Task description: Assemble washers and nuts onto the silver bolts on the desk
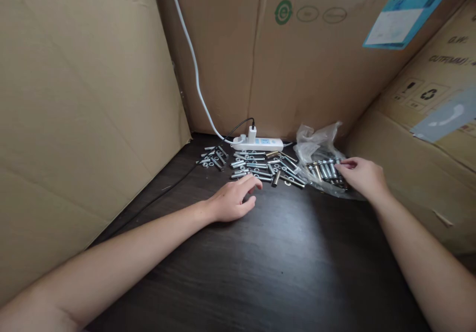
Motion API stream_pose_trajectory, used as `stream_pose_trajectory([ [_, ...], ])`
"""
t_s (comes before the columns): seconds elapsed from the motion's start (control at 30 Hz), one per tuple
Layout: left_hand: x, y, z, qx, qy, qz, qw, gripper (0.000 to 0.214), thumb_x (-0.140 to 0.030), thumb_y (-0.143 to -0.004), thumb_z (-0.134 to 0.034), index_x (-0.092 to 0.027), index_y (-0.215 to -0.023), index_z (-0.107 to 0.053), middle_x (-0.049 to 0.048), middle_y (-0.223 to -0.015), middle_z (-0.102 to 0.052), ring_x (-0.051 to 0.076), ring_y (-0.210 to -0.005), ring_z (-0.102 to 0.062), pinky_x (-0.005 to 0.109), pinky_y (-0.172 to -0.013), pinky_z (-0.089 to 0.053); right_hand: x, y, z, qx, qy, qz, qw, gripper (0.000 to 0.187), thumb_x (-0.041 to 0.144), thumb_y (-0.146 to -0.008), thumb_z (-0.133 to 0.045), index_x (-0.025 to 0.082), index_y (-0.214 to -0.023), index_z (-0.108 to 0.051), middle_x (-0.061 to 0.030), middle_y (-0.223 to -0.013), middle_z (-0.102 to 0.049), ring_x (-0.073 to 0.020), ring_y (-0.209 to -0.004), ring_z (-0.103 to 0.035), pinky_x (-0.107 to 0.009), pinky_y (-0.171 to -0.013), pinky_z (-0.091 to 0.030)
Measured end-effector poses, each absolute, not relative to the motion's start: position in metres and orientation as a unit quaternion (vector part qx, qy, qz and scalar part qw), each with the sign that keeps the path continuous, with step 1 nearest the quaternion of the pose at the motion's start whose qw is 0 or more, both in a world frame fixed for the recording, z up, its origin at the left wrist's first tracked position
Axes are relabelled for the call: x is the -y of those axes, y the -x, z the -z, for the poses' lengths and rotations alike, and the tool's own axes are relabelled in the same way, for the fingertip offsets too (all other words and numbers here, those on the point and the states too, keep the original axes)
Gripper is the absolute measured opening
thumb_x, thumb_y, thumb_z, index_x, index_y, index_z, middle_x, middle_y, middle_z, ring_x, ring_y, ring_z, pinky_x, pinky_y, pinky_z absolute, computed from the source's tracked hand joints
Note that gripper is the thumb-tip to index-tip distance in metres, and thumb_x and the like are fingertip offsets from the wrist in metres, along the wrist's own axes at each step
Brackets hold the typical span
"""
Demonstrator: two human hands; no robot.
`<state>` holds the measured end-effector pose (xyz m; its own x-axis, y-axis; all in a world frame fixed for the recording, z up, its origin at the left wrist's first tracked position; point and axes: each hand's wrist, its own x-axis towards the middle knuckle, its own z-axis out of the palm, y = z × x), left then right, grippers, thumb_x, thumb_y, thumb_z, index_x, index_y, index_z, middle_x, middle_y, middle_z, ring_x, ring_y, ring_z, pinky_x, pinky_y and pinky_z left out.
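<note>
My right hand [362, 175] reaches in from the right to a clear plastic bag [318, 138]. Its thumb and fingers are pinched at the end of a bolt [337, 166] in a row of assembled expansion bolts [325, 169] lying on the bag. My left hand [235, 199] hovers low over the table or rests on it, fingers bent and thumb apart, with nothing visible in it. Just beyond its fingertips lie loose bolts, metal sleeves and washers [260, 166]. A smaller group of bolts and washers [213, 158] lies farther left.
A white power strip [258, 144] with a plugged-in charger [252, 133] stands behind the parts. A black cable [167, 190] crosses the dark table [260, 272] to the left. A white cord [191, 49] hangs behind. Cardboard boxes [316, 74] wall in the left, back and right.
</note>
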<state>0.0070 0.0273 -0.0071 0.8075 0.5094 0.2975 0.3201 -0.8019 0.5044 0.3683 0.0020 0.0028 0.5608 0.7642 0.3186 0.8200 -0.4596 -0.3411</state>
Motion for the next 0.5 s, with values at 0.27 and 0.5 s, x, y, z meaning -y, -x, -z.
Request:
stream_pose_trajectory([
  [0.27, -0.026, -0.008, 0.008, -0.225, -0.926, -0.218, 0.213, 0.023, -0.017, -0.083, -0.043, -0.021, -0.105, -0.046, 0.0009, -0.092, -0.050, 0.013, -0.075, -0.048, 0.026, -0.068, -0.043, 0.004, -0.369, -0.016, 0.470, 0.856, -0.036, 0.213, 0.020, 0.030, -0.069, -0.061, 0.016, -0.083, -0.068, -0.0066, -0.075, -0.069, -0.0176, -0.066, -0.061, -0.027, -0.062, -0.041],
  [0.5, -0.038, -0.007, 0.009, -0.279, -0.906, -0.276, 0.156, 0.020, -0.012, -0.080, -0.041, -0.019, -0.097, -0.048, 0.0025, -0.090, -0.051, 0.015, -0.078, -0.049, 0.029, -0.072, -0.042, 0.010, -0.354, -0.034, 0.482, 0.848, -0.007, 0.219, 0.018, 0.028, -0.073, -0.054, 0.016, -0.082, -0.066, -0.0099, -0.079, -0.068, -0.0186, -0.069, -0.057, -0.029, -0.063, -0.038],
])
